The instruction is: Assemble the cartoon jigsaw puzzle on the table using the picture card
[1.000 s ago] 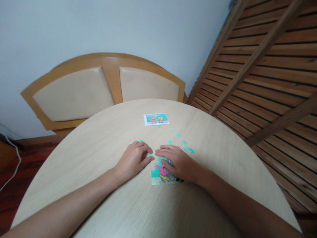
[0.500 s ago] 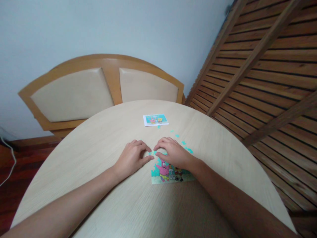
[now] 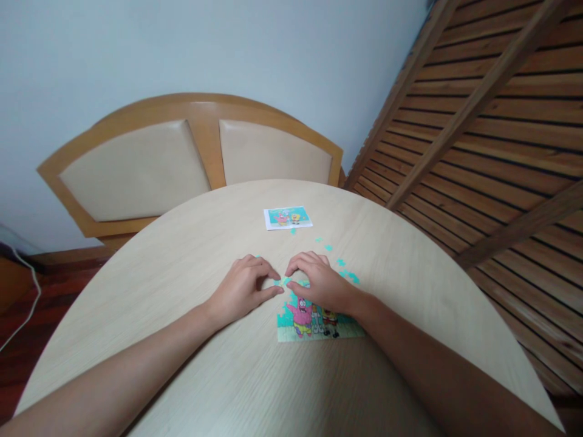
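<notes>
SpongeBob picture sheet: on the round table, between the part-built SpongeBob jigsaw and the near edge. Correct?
One slip: the SpongeBob picture sheet is on the round table, but beyond the part-built SpongeBob jigsaw, toward the far edge. The head view shows it.

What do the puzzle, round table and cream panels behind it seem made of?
Puzzle: probably thin printed card; flat, knobbly-edged pieces suggest it, finish unclear. Table: wood or wood-look laminate, seemingly matt, with fine grain lines. Panels: perhaps leather or vinyl, smooth, judging by their padded look and soft sheen.
</notes>
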{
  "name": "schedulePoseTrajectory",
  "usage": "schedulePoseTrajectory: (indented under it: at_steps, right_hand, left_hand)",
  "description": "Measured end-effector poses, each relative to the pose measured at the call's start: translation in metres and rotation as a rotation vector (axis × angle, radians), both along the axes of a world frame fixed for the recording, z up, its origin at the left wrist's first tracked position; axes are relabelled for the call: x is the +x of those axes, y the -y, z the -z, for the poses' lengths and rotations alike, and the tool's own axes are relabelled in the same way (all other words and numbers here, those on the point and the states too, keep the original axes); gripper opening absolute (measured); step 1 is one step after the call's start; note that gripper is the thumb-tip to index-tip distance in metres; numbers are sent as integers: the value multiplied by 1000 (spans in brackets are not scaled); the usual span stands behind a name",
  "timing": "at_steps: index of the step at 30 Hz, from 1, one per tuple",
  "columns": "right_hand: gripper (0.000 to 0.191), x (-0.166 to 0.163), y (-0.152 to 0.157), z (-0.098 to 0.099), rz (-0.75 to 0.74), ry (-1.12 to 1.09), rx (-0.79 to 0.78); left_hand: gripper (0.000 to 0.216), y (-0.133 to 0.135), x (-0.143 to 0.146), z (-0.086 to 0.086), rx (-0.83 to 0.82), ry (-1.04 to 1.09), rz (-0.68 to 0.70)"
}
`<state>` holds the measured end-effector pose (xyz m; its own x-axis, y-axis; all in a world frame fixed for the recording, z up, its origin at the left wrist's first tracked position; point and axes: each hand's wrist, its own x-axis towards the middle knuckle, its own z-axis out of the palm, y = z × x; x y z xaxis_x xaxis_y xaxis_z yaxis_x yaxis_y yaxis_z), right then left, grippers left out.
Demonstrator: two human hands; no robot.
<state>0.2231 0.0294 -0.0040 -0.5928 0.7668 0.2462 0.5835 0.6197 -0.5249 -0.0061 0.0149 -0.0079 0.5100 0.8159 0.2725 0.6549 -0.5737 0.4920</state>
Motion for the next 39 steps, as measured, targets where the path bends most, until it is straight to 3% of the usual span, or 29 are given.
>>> schedulePoseTrajectory:
  at_steps: [17, 27, 34, 39]
  right_hand:
    - [9, 0, 3, 3, 17, -23, 67]
    - [17, 3, 7, 1, -59, 42, 226]
    - [27, 8, 18, -15, -159, 188, 215]
    - [37, 13, 27, -21, -198, 220, 117]
  left_hand:
    - [18, -1, 1, 2, 33, -6, 20]
    - [20, 0, 1, 1, 44, 0, 25]
    - [18, 0, 1, 0, 56, -10, 57]
    - [17, 1, 0, -2, 41, 1, 79]
